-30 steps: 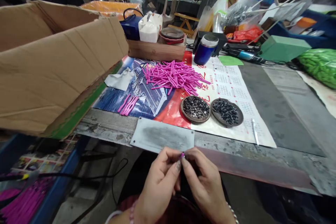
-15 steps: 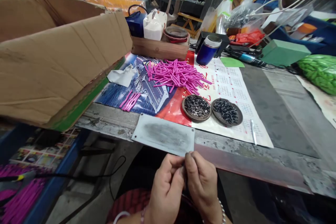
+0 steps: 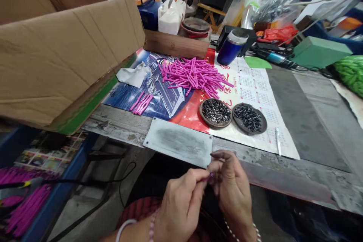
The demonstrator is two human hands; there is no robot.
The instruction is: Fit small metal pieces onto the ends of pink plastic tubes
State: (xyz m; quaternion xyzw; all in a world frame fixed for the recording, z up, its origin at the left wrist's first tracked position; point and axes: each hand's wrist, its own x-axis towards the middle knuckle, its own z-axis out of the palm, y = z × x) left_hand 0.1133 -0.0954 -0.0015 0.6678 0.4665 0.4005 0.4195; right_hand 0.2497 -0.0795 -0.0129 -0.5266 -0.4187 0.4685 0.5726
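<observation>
My left hand pinches a small purple piece between thumb and forefinger; only its shiny tip shows, the remainder hidden by the fingers. Close against that tip is my right hand, its fingers curled inward; what they hold, if anything, is hidden. Both hands are over my lap, just off the table edge. Beyond them lies a flat grey plate with a dark smudged middle. Two shallow round dishes hold small dark metal parts: the left dish and the right dish. Behind is a heap of pink sticks.
Several forked pink pieces lie left of the heap, near a crumpled cloth. A cardboard box fills the left side. A blue cup stands behind, a white stick lies right. Pink sticks fill a blue bin below.
My hands have shifted a little right, and the right hand's fingers have loosened from their tight pinch. A purple tip now shows between the hands. The view has tilted slightly downward.
</observation>
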